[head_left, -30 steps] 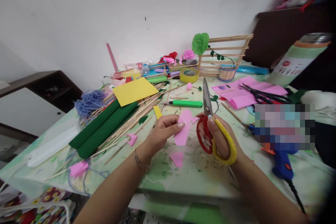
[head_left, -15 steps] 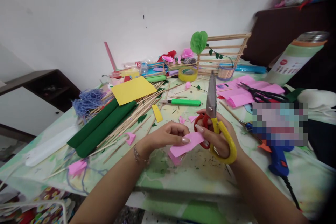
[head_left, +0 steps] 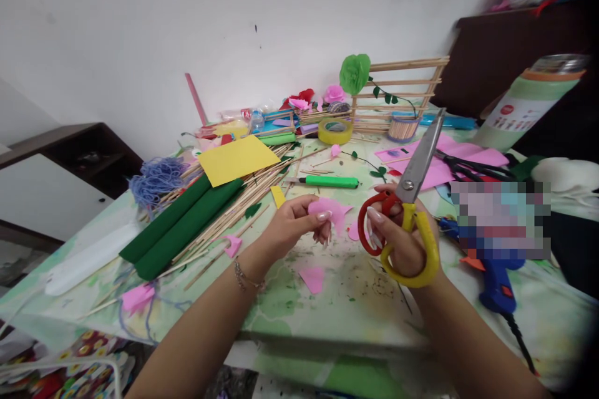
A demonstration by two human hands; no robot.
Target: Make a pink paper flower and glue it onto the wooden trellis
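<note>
My left hand (head_left: pixel 292 224) pinches a small pink paper piece (head_left: pixel 333 209) between thumb and fingers, above the table's middle. My right hand (head_left: pixel 402 240) grips scissors (head_left: pixel 412 193) with one red and one yellow handle loop. Their blades are together and point up and to the right, away from the paper. A pink paper scrap (head_left: pixel 312 277) lies on the table (head_left: pixel 327 312) below my left hand, and a smaller pink scrap (head_left: pixel 353 232) lies between my hands.
Green rolled paper (head_left: pixel 182 227), a heap of wooden sticks (head_left: pixel 238 199), a yellow sheet (head_left: pixel 236 159) and blue yarn (head_left: pixel 154 177) lie left. A green cutter (head_left: pixel 330 182), tape roll (head_left: pixel 334 131), stick frame (head_left: pixel 402 90), pink sheets (head_left: pixel 435 165), black scissors (head_left: pixel 472 165) and a blue glue gun (head_left: pixel 498 290) lie behind and right.
The scissors swung from pointing straight up to tilting right, away from the paper. My left hand lifted the pink piece and turned it; the right hand shifted slightly right.
</note>
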